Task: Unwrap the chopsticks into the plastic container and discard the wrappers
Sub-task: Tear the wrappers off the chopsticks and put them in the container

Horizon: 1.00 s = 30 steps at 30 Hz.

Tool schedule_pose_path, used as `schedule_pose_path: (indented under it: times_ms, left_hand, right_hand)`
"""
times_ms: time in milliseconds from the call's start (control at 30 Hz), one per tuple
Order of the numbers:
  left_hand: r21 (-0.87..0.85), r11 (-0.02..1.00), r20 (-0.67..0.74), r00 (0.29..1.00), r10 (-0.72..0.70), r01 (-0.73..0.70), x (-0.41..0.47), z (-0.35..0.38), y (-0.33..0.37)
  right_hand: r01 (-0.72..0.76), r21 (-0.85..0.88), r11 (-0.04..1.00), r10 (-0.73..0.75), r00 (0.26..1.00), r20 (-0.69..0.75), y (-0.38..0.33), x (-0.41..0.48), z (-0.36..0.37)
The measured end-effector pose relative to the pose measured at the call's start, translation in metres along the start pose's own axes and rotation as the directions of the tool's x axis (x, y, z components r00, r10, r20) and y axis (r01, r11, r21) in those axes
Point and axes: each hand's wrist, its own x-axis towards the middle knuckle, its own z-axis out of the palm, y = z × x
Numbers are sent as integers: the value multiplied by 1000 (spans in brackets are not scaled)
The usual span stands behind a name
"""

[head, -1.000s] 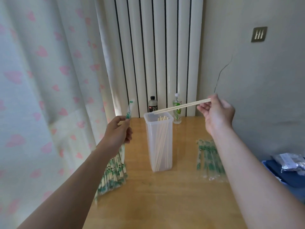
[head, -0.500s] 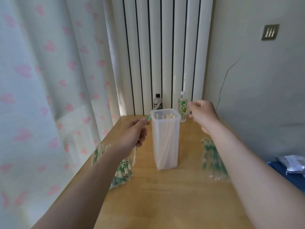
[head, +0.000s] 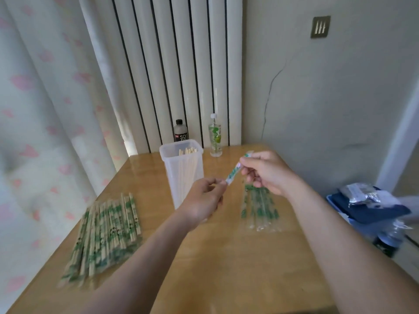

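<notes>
A tall clear plastic container (head: pixel 181 155) stands at the back of the wooden table (head: pixel 226 257) with several bare chopsticks upright inside. An empty green-and-white wrapper (head: pixel 234 172) stretches between my hands in front of the container. My left hand (head: pixel 204 198) pinches its lower end and my right hand (head: pixel 265 172) pinches its upper end. A heap of wrapped chopsticks (head: pixel 104 232) lies on the table's left side. Flat empty wrappers (head: pixel 258 209) lie in a pile at the right, just below my right hand.
A dark bottle (head: pixel 180 132) and a small clear bottle (head: pixel 215 137) with a green label stand behind the container against the radiator. A curtain hangs at the left. Off the table's right edge sits a blue bin (head: pixel 371 211) with bags on it.
My right hand no longer holds the bare chopsticks and has come to the wrapper. My left hand moved right, bringing the wrapper in front of the container. The camera tilted down.
</notes>
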Motion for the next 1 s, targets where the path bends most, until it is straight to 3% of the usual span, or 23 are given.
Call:
schedule_pose_path:
  times_ms: [200,267,333,400,467,600,1000]
  left_hand:
    - [161,982,-8,995,-99,99,18,22,-17]
    - [129,976,-16,985,-174,175,27,30,-21]
    - [73,968,-45,970,-238,241,35,39,-27]
    - [27,959,-89,956,-279,282,44,48,-34]
    - [-8,954,-113,948,-298,299,53,56,-39]
    - [87,951,-153,947,-282,297,75,70,-46]
    - [357,910,-119,977,-179,211,117,103,-68]
  right_hand:
    - [-59,71,996,74,973,-220,42,16,-34]
    - [-104,-56,993,79,938,-338,65,20,-47]
    - [-181,-353,918,17,908,-420,96,19,-63]
    - [-266,-568,779,-15,898,-441,130,13,-75]
    - [-287,-659,695,-44,898,-437,154,4,-80]
    - [-241,-671,701,-107,895,-433,160,1,-77]
    - [-260,-705,660,-71,913,-402,160,3,-78]
